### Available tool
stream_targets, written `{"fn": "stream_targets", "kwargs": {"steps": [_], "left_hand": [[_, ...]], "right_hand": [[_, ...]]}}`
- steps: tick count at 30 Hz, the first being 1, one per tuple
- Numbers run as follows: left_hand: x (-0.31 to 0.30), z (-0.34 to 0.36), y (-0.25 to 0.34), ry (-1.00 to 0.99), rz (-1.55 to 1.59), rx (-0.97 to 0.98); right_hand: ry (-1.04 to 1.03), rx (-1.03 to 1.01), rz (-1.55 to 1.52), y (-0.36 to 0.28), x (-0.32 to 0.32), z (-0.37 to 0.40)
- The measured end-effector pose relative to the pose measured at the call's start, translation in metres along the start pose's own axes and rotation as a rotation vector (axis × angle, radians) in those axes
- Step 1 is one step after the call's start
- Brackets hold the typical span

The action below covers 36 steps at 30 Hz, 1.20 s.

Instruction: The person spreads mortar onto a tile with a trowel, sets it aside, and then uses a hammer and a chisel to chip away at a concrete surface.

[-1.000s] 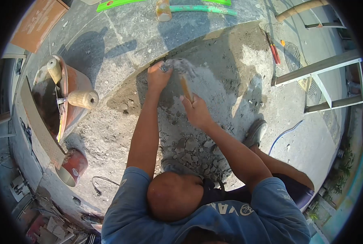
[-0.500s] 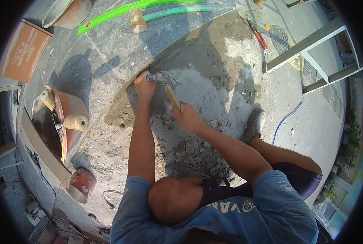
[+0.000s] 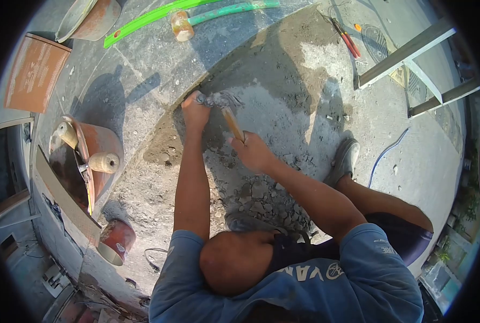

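Note:
My right hand (image 3: 252,153) is closed around the wooden handle of a hammer (image 3: 233,125), whose grey head is smeared by motion. The hammer head swings close beside my left hand (image 3: 196,114), which is wrapped round a chisel (image 3: 200,99). Only the chisel's grey metal end shows above my fingers; its tip is hidden. Both hands are over rough, chipped concrete (image 3: 272,113) beside the edge of a smoother slab. Broken concrete chunks (image 3: 261,202) lie nearer my body, between my feet.
A mallet (image 3: 182,27) with a green handle and a bright green straightedge (image 3: 143,27) lie ahead. Left are a bucket (image 3: 104,140) holding wooden-handled tools and a red container (image 3: 119,237). Pliers (image 3: 346,39) and a metal frame (image 3: 406,54) stand out at right.
The hammer head has shifted slightly right of the chisel and is more blurred. The whole view has moved a little; both hands keep their grips.

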<state>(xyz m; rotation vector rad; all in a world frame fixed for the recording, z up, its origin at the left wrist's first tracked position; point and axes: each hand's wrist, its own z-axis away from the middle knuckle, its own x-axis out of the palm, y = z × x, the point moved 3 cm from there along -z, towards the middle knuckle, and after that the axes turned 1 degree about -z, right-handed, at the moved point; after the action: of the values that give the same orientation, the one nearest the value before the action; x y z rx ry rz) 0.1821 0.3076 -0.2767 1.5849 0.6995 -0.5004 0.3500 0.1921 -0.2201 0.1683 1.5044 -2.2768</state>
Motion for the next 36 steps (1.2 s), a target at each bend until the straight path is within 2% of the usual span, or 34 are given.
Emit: {"fn": "stream_targets", "kwargs": {"steps": [2,4,6,7,9,11,13,15,16,18,20,21,23,25,27,28,30,31,33,34,36], "left_hand": [[0.000,-0.002,0.003,-0.011,0.002,-0.036],[0.003,-0.001,0.005,-0.030,0.004,-0.075],[0.001,-0.002,0.006,-0.041,-0.065,-0.039],[0.000,0.001,0.004,-0.042,-0.073,-0.047],[0.001,-0.001,0.005,-0.028,-0.047,-0.050],[0.002,0.000,0.003,-0.012,-0.064,-0.028],[0.003,0.000,0.007,-0.003,-0.079,0.001],[0.005,-0.001,0.005,-0.174,-0.136,-0.120],[0.004,-0.001,0.006,-0.174,-0.136,-0.132],[0.005,-0.003,0.011,-0.242,-0.201,-0.206],[0.005,-0.003,0.012,-0.225,-0.191,-0.192],[0.003,-0.002,0.012,-0.206,-0.179,-0.175],[0.004,-0.002,0.012,-0.165,-0.194,-0.142],[0.004,0.001,0.011,-0.135,-0.202,-0.105],[0.003,0.000,0.013,-0.172,-0.172,-0.114],[0.001,-0.007,0.016,-0.168,-0.176,-0.106],[0.004,-0.004,0.022,-0.278,-0.276,-0.192],[0.009,-0.004,0.019,-0.280,-0.273,-0.200],[0.018,-0.011,0.017,-0.345,-0.362,-0.154],[0.016,-0.011,0.019,-0.326,-0.357,-0.166],[0.020,-0.012,0.025,-0.471,-0.513,-0.228]], "right_hand": [[-0.061,0.065,-0.078,-0.014,-0.020,0.016],[0.134,-0.074,-0.237,-0.053,-0.056,0.014],[0.351,-0.196,-0.605,-0.108,-0.098,0.016],[0.342,-0.189,-0.610,-0.117,-0.102,0.012],[0.582,-0.482,-0.967,-0.132,-0.114,0.007],[0.578,-0.394,-0.914,-0.074,-0.051,-0.005],[-0.070,0.132,-0.038,0.009,0.005,-0.012],[-0.030,0.128,-0.078,-0.001,-0.017,-0.006],[-0.006,0.143,-0.110,-0.010,-0.027,0.000],[0.168,0.032,-0.426,-0.046,-0.056,0.000],[0.309,-0.136,-0.760,-0.088,-0.092,-0.002],[0.295,-0.135,-0.761,-0.089,-0.089,-0.003],[0.487,-0.301,-0.947,-0.093,-0.092,-0.004],[0.443,-0.186,-0.654,-0.021,-0.022,-0.011],[-0.157,0.363,-0.233,0.011,-0.003,0.003],[-0.154,0.354,-0.237,0.012,-0.012,0.004],[-0.046,0.205,-0.047,0.014,-0.039,0.015],[-0.052,0.211,-0.042,0.018,-0.048,0.021],[0.061,0.181,-0.160,0.019,-0.069,0.026],[0.048,0.168,-0.146,0.015,-0.078,0.030],[0.093,0.265,-0.346,0.008,-0.094,0.040]]}}
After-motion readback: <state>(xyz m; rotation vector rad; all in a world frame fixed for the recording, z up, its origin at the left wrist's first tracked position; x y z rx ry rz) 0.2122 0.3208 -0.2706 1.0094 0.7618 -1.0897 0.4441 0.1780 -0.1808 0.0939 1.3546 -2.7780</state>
